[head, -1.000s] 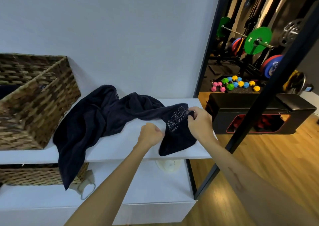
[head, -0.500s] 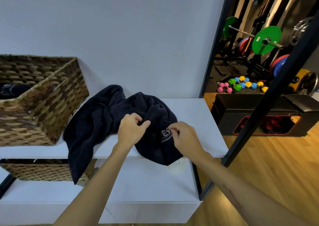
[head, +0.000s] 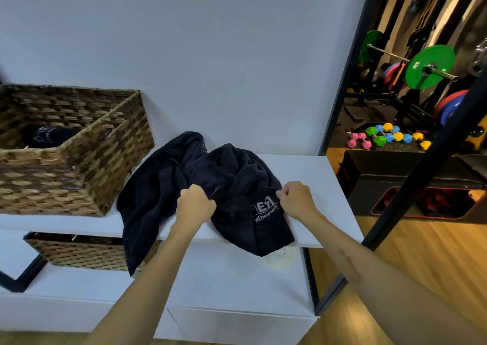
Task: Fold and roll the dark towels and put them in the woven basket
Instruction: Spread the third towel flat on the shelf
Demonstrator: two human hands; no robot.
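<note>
- White surface (head: 311,176) runs along a plain pale wall; gym room w/ green weight plate (head: 429,66) & small coloured dumbbells (head: 387,136) at 2 o'clock, past a black door frame.
- Dark towel (head: 232,186) lies bunched at centre of surface, unfolded; one end hangs over front edge at 7 o'clock, another part w/ white lettering droops over edge at 5 o'clock.
- Left hand (head: 195,203) at towel's near side, fingers curled tight round a bunch of cloth.
- Right hand (head: 296,199) at 3 o'clock of towel, just beside the lettering; fingers curled, pinching towel's edge.
- Both hands apart, towel's lettered part between them.
- Woven basket (head: 105,165) sits on surface at 9 o'clock of towel, near but can't tell if touching; 2nd dark towel (head: 46,136) inside it, w/ pale print showing.
- Lower basket (head: 87,255) on shelf under surface at 7 o'clock, partly behind hanging towel end.
- Pale round thing (head: 280,259) on lower shelf below lettered part; too hidden to ID.
</note>
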